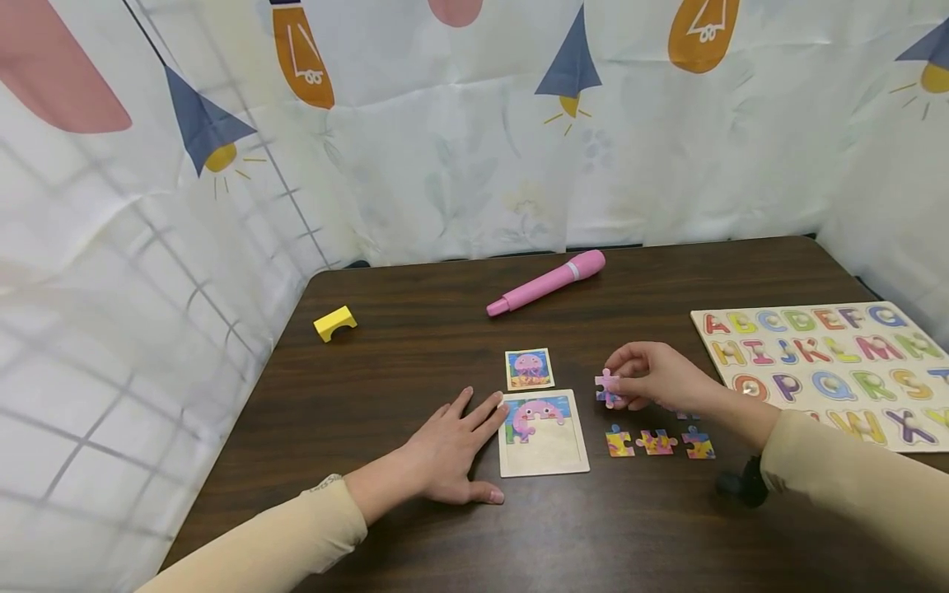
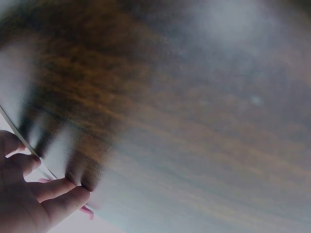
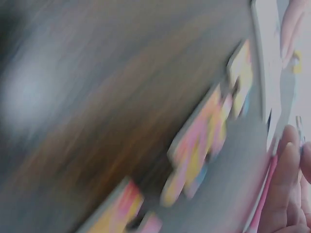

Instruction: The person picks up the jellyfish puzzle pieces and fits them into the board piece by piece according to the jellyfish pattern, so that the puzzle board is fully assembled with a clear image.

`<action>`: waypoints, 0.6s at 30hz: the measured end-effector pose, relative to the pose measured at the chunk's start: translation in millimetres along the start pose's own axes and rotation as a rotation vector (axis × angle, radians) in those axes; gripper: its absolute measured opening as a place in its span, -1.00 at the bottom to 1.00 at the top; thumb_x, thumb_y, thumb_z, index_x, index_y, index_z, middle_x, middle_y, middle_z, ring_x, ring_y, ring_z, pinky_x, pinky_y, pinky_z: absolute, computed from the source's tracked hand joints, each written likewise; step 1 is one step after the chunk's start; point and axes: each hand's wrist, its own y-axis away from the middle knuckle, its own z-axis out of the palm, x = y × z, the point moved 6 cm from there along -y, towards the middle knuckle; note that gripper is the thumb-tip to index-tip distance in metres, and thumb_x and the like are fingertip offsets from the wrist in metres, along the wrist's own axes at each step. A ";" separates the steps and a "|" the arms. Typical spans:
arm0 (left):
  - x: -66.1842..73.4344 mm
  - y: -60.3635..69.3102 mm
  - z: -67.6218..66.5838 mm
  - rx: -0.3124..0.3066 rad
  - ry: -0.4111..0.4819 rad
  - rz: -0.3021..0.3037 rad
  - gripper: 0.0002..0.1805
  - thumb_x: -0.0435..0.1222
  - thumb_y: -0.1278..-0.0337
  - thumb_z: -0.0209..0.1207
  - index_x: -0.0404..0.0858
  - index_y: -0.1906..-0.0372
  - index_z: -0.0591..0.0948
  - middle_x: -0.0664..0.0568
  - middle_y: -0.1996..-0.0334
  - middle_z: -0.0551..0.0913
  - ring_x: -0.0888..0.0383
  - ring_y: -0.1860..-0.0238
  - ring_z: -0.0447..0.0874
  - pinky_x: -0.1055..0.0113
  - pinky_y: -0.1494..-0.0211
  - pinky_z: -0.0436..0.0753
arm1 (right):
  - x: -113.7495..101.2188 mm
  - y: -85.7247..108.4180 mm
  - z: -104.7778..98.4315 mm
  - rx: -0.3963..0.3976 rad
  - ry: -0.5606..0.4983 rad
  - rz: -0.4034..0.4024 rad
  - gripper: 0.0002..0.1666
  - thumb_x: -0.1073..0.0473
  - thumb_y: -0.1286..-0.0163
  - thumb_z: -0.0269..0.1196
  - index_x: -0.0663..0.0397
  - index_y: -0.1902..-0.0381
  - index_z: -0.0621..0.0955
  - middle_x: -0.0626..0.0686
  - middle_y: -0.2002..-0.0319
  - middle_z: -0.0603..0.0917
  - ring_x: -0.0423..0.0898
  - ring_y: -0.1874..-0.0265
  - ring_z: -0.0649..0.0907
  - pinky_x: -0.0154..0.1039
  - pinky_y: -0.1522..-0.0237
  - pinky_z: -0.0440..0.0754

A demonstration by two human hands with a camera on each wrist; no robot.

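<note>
My left hand (image 1: 460, 449) lies on the table with its fingers spread, fingertips touching the left edge of a small wooden puzzle board (image 1: 556, 455). Pink jellyfish pieces (image 1: 524, 418) fill part of the board's upper and left area; bare wood shows below. Between thumb and fingers, my right hand (image 1: 660, 376) pinches a pink and purple jigsaw piece (image 1: 608, 387), held to the right of the board. Below that hand is a row of loose jigsaw pieces (image 1: 657, 443), blurred in the right wrist view. Another piece (image 1: 687, 416) is mostly covered by the right wrist.
A jellyfish picture card (image 1: 530, 369) lies just above the board. Farther back are a pink microphone-shaped pen (image 1: 544, 285) and, at left, a yellow arch block (image 1: 335, 323). An alphabet board (image 1: 808, 362) occupies the right side, partly under the right arm. Patterned curtains hang behind the table.
</note>
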 end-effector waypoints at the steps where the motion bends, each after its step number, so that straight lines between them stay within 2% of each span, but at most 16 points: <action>1: 0.0 -0.1 -0.1 -0.001 0.000 0.000 0.20 0.45 -0.03 0.17 -0.02 -0.67 0.02 0.07 -0.69 -0.09 -0.31 -0.65 -0.08 -0.21 -0.55 0.26 | -1.1 -0.8 4.5 -0.009 -0.033 0.015 -0.63 0.27 -0.45 0.31 0.43 -0.07 0.52 0.09 0.29 0.78 -0.10 0.37 0.78 -0.18 0.28 0.79; 4: 0.4 -0.1 -0.8 -0.002 0.002 -0.001 0.20 0.45 -0.03 0.17 -0.01 -0.67 0.02 0.07 -0.69 -0.09 -0.31 -0.65 -0.08 -0.21 -0.56 0.25 | -5.0 -3.4 16.8 -0.025 -0.079 0.031 -0.64 0.24 -0.44 0.33 0.42 -0.03 0.57 0.08 0.35 0.79 -0.09 0.39 0.78 -0.18 0.27 0.79; 8: 1.0 0.1 -1.5 0.008 0.000 0.006 0.19 0.44 -0.05 0.17 -0.02 -0.67 0.03 0.06 -0.69 -0.08 -0.32 -0.64 -0.07 -0.20 -0.55 0.26 | -10.3 -6.7 27.4 -0.020 -0.056 0.003 -0.68 0.24 -0.41 0.35 0.38 0.00 0.64 0.09 0.37 0.80 -0.04 0.38 0.77 -0.18 0.23 0.79; 14: 1.1 0.5 -2.0 0.015 -0.005 0.012 0.19 0.44 -0.06 0.18 -0.04 -0.67 0.03 0.04 -0.69 -0.06 -0.33 -0.63 -0.06 -0.20 -0.54 0.29 | -11.9 -10.0 35.0 -0.033 -0.035 -0.031 -0.57 0.26 -0.35 0.40 0.38 -0.11 0.64 0.14 0.20 0.81 -0.08 0.25 0.77 -0.22 0.14 0.77; 18: 0.8 0.6 -1.2 0.008 -0.006 0.010 0.19 0.45 -0.06 0.17 -0.03 -0.67 0.02 0.04 -0.69 -0.08 -0.32 -0.64 -0.06 -0.20 -0.54 0.28 | -11.0 -10.2 36.3 -0.044 -0.021 -0.041 -0.52 0.28 -0.31 0.42 0.39 -0.15 0.63 0.14 0.16 0.80 -0.12 0.19 0.76 -0.30 0.12 0.74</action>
